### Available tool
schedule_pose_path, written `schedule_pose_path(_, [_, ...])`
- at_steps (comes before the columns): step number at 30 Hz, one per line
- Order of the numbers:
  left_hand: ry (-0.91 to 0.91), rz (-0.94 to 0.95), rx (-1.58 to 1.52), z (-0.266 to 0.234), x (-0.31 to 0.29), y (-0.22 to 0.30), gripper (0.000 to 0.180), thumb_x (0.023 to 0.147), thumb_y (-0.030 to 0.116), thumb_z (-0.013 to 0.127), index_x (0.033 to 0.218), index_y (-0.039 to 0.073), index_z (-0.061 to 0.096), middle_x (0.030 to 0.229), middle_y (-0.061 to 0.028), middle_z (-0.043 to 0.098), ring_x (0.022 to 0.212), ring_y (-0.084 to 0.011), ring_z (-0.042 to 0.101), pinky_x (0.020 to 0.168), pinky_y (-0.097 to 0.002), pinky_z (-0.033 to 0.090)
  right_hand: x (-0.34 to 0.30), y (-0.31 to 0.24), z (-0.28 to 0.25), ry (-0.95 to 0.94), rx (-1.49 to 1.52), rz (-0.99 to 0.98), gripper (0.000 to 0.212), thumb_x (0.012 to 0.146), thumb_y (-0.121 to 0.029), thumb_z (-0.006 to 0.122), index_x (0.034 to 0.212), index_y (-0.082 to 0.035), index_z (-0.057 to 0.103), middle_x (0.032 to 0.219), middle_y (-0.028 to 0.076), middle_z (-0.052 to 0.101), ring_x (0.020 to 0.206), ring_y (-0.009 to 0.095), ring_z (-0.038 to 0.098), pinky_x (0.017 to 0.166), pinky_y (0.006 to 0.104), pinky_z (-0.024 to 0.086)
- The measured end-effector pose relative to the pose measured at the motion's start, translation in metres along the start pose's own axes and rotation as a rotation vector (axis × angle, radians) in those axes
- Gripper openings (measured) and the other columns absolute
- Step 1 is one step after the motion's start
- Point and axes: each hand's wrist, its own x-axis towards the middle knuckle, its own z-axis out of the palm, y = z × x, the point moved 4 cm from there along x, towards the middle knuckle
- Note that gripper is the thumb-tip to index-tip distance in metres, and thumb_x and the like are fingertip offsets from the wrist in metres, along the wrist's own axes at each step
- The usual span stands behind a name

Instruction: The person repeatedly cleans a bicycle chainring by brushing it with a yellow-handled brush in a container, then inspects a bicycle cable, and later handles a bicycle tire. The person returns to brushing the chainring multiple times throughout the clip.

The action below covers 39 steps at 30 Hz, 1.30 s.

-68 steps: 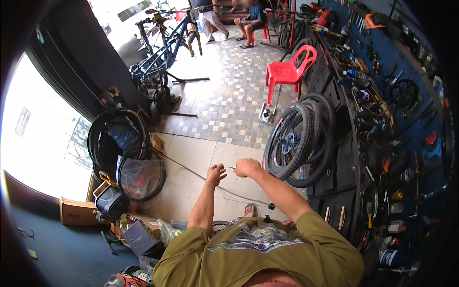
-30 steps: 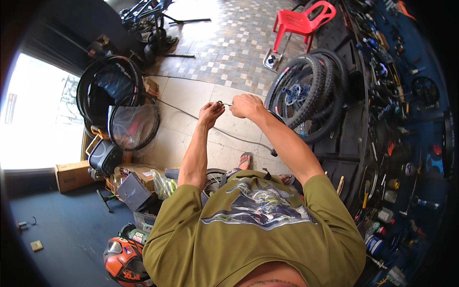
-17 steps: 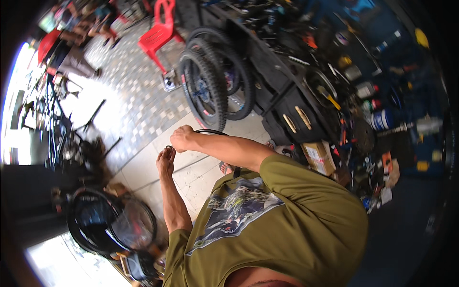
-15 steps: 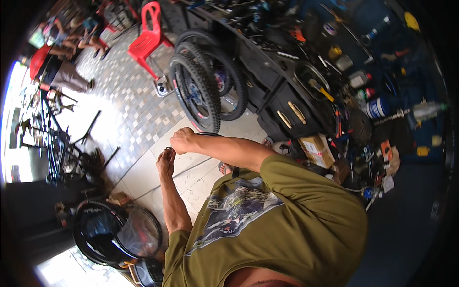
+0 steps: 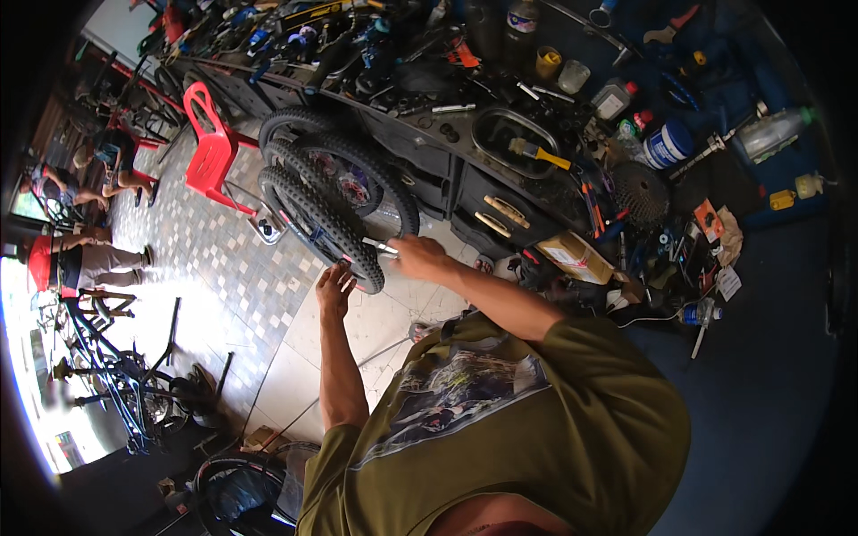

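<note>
My right hand (image 5: 420, 257) is closed around a slim tool with a silvery shaft (image 5: 382, 246); its tip points left, and its exact kind is too small to tell. Just left of it and lower, my left hand (image 5: 335, 290) has its thumb and fingertips drawn together. Something small may be between them, but I cannot make it out. Beyond both hands stand bicycle wheels (image 5: 308, 219) with black knobby tyres, leaning together. The hands overlap the nearest tyre in the view; whether they touch it I cannot tell.
A long workbench (image 5: 424, 134) crowded with tools runs along the far side, holding a yellow-handled brush (image 5: 541, 154) and a cassette (image 5: 640, 194). A red plastic chair (image 5: 212, 161) stands beyond the wheels. Bicycle frames (image 5: 112, 357) are at left, more wheels (image 5: 234, 464) lower left. People are far left.
My hands have moved apart, and the silvery tool now shows in the right one. The view has turned, so the wheels, chair and bench appear further left.
</note>
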Motion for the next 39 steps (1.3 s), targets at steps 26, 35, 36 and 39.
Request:
schedule_pose_path(26, [-0.473, 0.435, 0.596, 0.436, -0.02, 0.099, 0.023, 0.096, 0.019, 0.068, 0.105, -0.002, 0.068, 0.091, -0.0048, 0.069, 0.081, -0.0114, 0.065, 0.071, -0.0272, 0.055, 0.015, 0.199, -0.089, 0.14, 0.124, 0.318, 0.039, 0.093, -0.035, 0.06, 0.106, 0.002, 0.062, 0.085, 0.022, 0.069, 0.078, 0.037, 0.07, 0.064, 0.0472, 0.053])
schedule_pose_path(35, [-0.691, 0.29, 0.581, 0.51, -0.031, 0.043, 0.024, 0.096, 0.022, 0.067, 0.106, 0.0, 0.068, 0.093, -0.0054, 0.068, 0.083, -0.0133, 0.065, 0.073, -0.0287, 0.058, -0.095, 0.19, -0.227, 0.546, 0.638, 0.113, 0.04, 0.088, -0.02, 0.072, 0.123, -0.008, 0.056, 0.09, 0.009, 0.069, 0.074, 0.025, 0.068, 0.067, 0.0362, 0.053])
schedule_pose_path(36, [-0.715, 0.21, 0.514, 0.513, -0.033, 0.032, 0.024, 0.095, 0.022, 0.069, 0.104, -0.001, 0.069, 0.093, -0.006, 0.068, 0.083, -0.013, 0.065, 0.072, -0.0281, 0.057, -0.102, 0.191, -0.242, 0.651, 0.535, 0.139, 0.045, 0.088, -0.02, 0.073, 0.126, -0.008, 0.054, 0.098, 0.009, 0.068, 0.078, 0.023, 0.068, 0.067, 0.0356, 0.053])
schedule_pose_path(39, [-0.75, -0.004, 0.312, 0.526, -0.043, 0.004, 0.025, 0.096, 0.025, 0.068, 0.1, 0.001, 0.069, 0.091, -0.0063, 0.068, 0.081, -0.0123, 0.064, 0.069, -0.0282, 0.057, -0.118, 0.202, -0.274, 0.777, 0.288, 0.18, 0.061, 0.086, -0.02, 0.075, 0.138, -0.009, 0.046, 0.12, 0.014, 0.06, 0.101, 0.027, 0.066, 0.078, 0.038, 0.054])
